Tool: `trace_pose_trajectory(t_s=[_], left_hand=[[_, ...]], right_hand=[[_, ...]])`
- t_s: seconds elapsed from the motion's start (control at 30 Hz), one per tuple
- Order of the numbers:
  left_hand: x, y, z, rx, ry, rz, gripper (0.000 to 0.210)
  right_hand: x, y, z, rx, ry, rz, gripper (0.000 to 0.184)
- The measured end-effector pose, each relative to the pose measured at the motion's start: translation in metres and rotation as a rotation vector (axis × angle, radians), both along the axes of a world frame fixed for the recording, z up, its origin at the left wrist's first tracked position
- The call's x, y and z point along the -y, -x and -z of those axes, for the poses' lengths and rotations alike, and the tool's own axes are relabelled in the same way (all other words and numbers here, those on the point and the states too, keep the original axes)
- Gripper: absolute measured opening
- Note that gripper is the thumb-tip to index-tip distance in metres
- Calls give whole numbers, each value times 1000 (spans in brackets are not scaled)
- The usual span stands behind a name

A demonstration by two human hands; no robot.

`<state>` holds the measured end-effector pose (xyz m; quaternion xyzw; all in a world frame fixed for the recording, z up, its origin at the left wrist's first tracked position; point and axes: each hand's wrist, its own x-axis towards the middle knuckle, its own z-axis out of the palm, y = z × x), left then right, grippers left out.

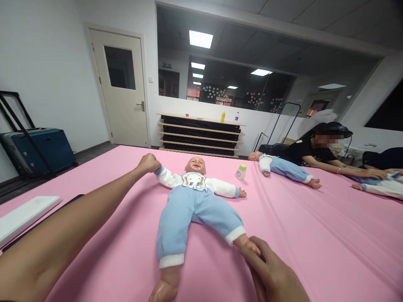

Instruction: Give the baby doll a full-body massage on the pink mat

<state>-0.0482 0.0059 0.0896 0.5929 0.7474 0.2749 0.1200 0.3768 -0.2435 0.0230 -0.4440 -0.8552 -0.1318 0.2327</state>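
Observation:
A baby doll [192, 201] in a light blue and white outfit with an elephant on the chest lies on its back on a pink-covered table [122, 264], head away from me. My left hand [149, 164] is closed around the doll's hand on the left side, the doll's arm stretched outward. My right hand [272, 268] grips the doll's foot on the right side, its fingers wrapped over the foot. The doll's other foot [165, 285] rests near the table's front edge. A small white bottle with a green cap [241, 172] stands beyond the doll's free arm.
A second doll [283, 167] lies at the far right. Beside it a co-worker [315, 147] in a black cap reaches toward another clothed doll [382, 186]. A white flat box [28, 216] lies at the left. Behind are shelves [201, 132] and a blue suitcase [40, 151].

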Motion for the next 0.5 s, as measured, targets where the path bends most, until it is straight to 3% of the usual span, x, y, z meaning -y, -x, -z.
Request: trace_pose_trajectory(t_s=[0.07, 0.17, 0.27, 0.33, 0.4, 0.5], left_hand=[[-10, -18, -16, -14, -27, 57, 10], [-17, -68, -30, -28, -58, 182, 13], [-12, -126, -26, -39, -69, 315, 18], [-5, -150, -21, -36, -74, 372, 18], [-1, -153, -20, -23, -76, 381, 17], [-2, -120, -30, 25, -83, 301, 19]], right_hand=[[-10, 12, -24, -27, -40, 18, 51], [-35, 48, -51, -24, -15, 41, 51], [-67, 93, -61, 50, 90, 11, 49], [-84, 115, -61, 86, 118, -26, 45], [-89, 121, -60, 74, 111, -38, 40], [-69, 102, -58, 12, 70, -12, 39]])
